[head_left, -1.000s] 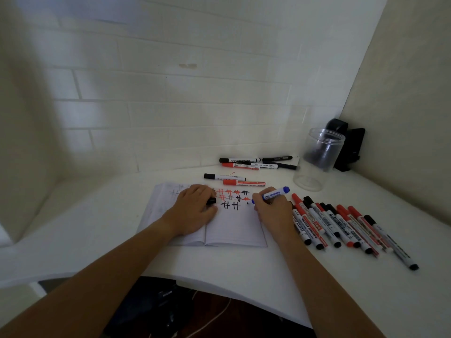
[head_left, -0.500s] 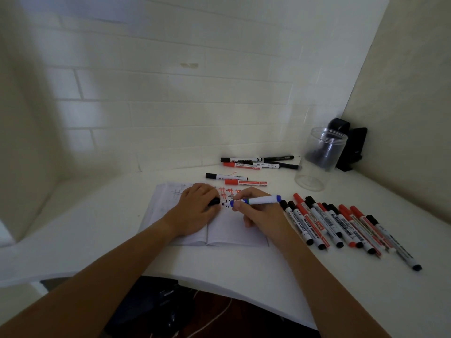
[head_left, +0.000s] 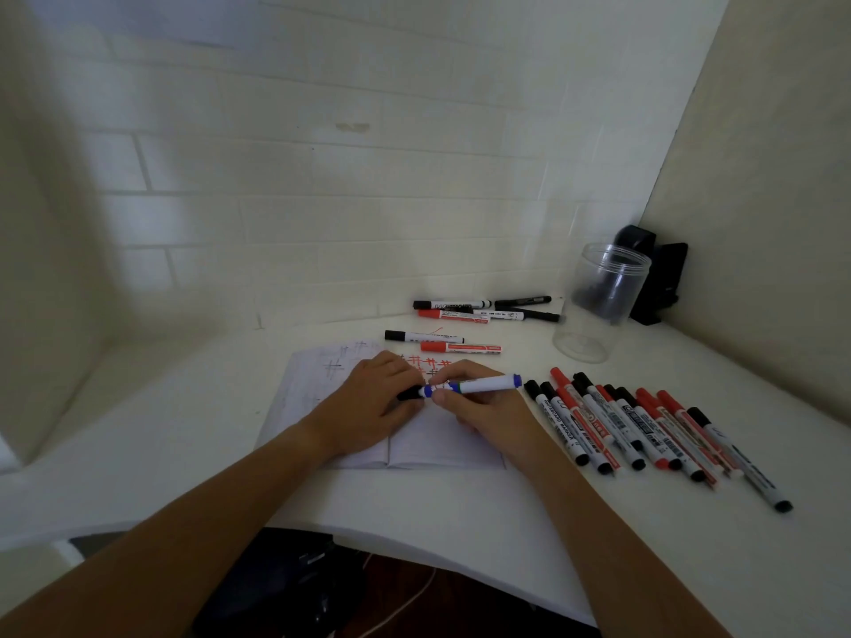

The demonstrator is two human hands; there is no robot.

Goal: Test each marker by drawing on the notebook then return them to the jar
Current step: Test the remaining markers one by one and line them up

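Both hands meet over the notebook (head_left: 442, 446) near the counter's front edge: right hand (head_left: 488, 407) grips the marker (head_left: 488, 384), left hand (head_left: 368, 402) pinches its cap (head_left: 411, 393). Jar (head_left: 598, 306) stands at the back right corner.

White table (head_left: 193, 458), open notebook (head_left: 317, 384), loose markers (head_left: 621, 425) (red, black), clear jar (head_left: 598, 306)

White painted brick wall (head_left: 322, 186) at the back, mortar lines visible, one small chipped patch (head_left: 352, 127) above centre. Plain beige side wall (head_left: 773, 177) on the right, meeting the brick at a corner. White desk (head_left: 460, 513) fitted into the corner, front edge curved. Dark floor (head_left: 460, 605) beneath, with a pale cable (head_left: 405, 607). Lighting dim, even.
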